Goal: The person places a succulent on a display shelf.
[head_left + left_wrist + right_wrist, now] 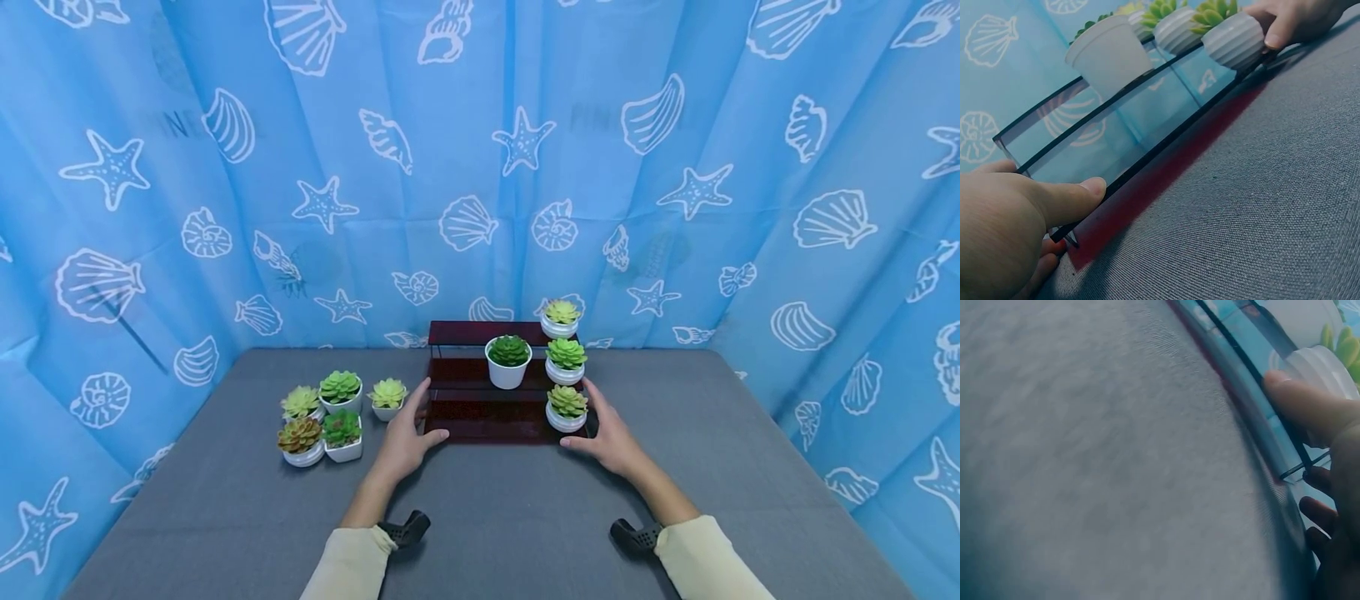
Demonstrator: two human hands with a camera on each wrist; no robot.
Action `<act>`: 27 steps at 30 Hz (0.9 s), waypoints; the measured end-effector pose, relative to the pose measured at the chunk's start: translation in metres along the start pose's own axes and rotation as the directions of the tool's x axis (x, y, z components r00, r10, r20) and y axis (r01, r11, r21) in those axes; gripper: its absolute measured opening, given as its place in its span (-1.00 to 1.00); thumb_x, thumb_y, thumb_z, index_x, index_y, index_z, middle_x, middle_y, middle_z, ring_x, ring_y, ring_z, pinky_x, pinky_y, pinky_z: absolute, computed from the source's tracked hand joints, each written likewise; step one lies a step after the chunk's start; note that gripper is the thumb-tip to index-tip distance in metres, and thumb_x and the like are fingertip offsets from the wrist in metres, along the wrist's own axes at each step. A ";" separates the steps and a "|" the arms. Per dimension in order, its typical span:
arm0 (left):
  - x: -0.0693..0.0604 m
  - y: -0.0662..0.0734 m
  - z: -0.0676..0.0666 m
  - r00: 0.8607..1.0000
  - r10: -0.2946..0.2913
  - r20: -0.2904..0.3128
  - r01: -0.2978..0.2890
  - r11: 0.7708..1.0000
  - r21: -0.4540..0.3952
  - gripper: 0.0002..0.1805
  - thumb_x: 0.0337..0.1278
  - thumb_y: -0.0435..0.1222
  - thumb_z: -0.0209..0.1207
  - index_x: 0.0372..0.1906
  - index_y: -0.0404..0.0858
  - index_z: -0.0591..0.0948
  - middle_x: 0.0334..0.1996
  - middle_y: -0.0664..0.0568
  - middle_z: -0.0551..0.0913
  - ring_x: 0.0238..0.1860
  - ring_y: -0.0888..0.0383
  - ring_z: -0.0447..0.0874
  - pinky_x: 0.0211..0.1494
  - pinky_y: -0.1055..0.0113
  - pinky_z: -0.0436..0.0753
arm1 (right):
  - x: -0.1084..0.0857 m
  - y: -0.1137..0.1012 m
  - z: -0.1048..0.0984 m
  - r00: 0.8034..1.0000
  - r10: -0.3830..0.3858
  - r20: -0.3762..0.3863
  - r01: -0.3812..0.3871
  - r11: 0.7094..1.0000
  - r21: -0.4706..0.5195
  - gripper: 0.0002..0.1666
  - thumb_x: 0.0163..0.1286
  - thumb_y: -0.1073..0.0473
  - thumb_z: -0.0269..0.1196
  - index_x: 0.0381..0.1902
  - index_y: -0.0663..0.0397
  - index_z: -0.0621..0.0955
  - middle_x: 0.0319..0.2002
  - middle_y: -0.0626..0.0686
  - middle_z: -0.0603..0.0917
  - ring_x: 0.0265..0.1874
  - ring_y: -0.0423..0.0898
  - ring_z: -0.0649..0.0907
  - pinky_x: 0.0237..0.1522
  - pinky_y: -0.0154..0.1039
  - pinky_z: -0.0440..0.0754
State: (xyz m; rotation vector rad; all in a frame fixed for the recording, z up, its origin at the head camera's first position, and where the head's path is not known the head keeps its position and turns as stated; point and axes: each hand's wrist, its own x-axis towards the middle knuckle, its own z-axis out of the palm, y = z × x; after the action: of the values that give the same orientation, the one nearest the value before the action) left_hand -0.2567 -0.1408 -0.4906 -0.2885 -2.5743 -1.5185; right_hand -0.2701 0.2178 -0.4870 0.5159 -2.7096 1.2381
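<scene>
A dark red, see-through three-tier display stand (480, 422) is between my hands. My left hand (405, 439) grips its left end, the thumb (1079, 197) on the lowest tier's front edge. At the other end my right hand (615, 442) grips the stand, its thumb (1304, 403) by the front edge and fingers curled below. Three succulents in ribbed white pots line the right side: top (560, 321), middle (566, 362) and bottom (566, 410). A dark green succulent in a plain white pot (507, 373) is on the middle tier. Whether the stand touches the cloth I cannot tell.
Left of the stand, several potted succulents (342, 404) cluster on the grey tablecloth (510, 517). One pale green succulent (387, 400) stands apart, close to my left hand. A blue shell-print curtain (480, 167) hangs behind the table and at both sides.
</scene>
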 end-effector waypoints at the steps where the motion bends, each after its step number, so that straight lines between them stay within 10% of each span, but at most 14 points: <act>1: 0.000 0.000 0.000 1.000 0.004 -0.001 -0.004 1.000 0.001 -0.04 0.09 -0.37 0.37 0.54 -0.02 0.11 0.36 -0.17 0.35 0.25 -0.13 0.41 0.23 -0.06 0.44 | 0.000 0.000 0.000 1.000 0.002 0.010 -0.002 1.000 0.003 0.27 0.09 0.03 0.51 0.53 0.19 -0.03 0.41 0.41 0.16 0.31 0.38 0.27 0.24 0.35 0.21; 27: 0.000 0.003 -0.009 0.998 -0.011 0.063 0.005 0.996 0.093 -0.06 0.16 -0.36 0.32 0.55 -0.03 0.07 0.40 -0.15 0.29 0.29 -0.14 0.37 0.24 -0.08 0.43 | 0.002 -0.001 0.002 0.992 0.116 0.046 -0.116 0.993 -0.019 0.29 0.11 0.00 0.50 0.57 -0.05 -0.07 0.45 0.36 0.11 0.35 0.40 0.17 0.23 0.38 0.19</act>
State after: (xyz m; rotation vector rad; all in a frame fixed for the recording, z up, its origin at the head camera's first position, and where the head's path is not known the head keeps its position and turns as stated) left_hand -0.2556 -0.1475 -0.4832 -0.3209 -2.6885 -1.4092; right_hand -0.2711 0.2152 -0.4867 0.3957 -2.8234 1.2448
